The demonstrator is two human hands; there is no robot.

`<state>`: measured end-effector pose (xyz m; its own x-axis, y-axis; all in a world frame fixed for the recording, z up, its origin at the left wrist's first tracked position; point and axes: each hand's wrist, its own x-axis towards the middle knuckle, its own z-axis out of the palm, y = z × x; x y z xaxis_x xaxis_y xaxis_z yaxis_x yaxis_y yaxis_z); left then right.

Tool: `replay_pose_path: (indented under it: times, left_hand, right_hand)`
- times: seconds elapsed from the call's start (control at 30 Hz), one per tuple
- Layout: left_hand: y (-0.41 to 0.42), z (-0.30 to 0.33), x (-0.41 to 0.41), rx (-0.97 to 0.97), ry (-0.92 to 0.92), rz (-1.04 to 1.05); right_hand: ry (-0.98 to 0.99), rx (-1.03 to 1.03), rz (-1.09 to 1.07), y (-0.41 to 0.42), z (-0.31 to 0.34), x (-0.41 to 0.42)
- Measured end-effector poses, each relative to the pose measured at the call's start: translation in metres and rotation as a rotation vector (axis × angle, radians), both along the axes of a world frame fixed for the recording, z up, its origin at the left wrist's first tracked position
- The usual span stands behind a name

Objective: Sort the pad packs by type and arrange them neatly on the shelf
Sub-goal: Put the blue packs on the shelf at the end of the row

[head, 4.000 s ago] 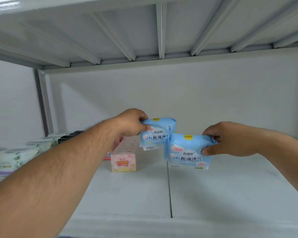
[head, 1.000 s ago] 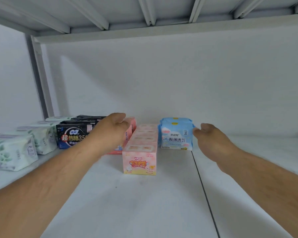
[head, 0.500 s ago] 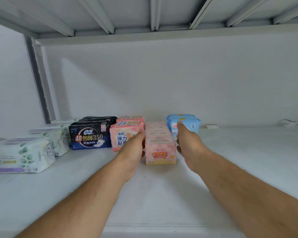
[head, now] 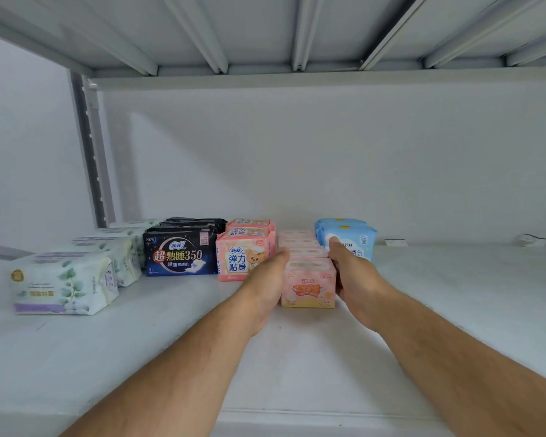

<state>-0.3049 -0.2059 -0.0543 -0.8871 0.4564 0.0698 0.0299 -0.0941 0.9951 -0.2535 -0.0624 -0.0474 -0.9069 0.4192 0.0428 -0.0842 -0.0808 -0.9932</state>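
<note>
— Five sorts of pad packs are seen on the white shelf (head: 438, 310), lined up in rows running toward the back wall. How are the hands placed?

— The row of pale pink boxes (head: 308, 287) is flanked by both hands. The left hand (head: 265, 279) is laid flat against the row's left side, fingers straight. The right hand (head: 353, 275) is pressed against its right side, fingers extended, thumb raised near the top of the boxes. Nothing is clasped by either grip; the row is merely touched on both flanks.

— And the other packs?

— Just right of the boxes, two light blue packs (head: 356, 236) are stood one behind the other, partly hidden by the right hand. Just left, pink packs with a bear (head: 237, 258) are set, then black packs marked 350 (head: 180, 255), then white packs with green leaves (head: 63, 285) at the far left, nearest the shelf's front.

— Anything else?

— Two small white tags (head: 530, 240) are seen lying at the back right of the shelf, well apart from the packs.
</note>
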Motion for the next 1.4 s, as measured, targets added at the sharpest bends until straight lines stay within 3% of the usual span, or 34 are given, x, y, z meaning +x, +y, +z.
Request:
replay_pose_path:
  times: [0.4,1.0,1.4]
  left_hand:
    - [0.0,-0.003,-0.005,-0.004,0.016,-0.007]
    - [-0.004,0.007,-0.002,-0.058,0.117,0.057]
    - [-0.05,0.021,0.022,-0.105,0.204,0.084]
  right_hand:
    - [0.048,-0.081,0.094,0.002,-0.001,0.002]
    - [-0.017,0.079,-0.012,0.003,0.012,0.013]
    - [0.034,0.264,-0.052,-0.012,0.028,0.05]
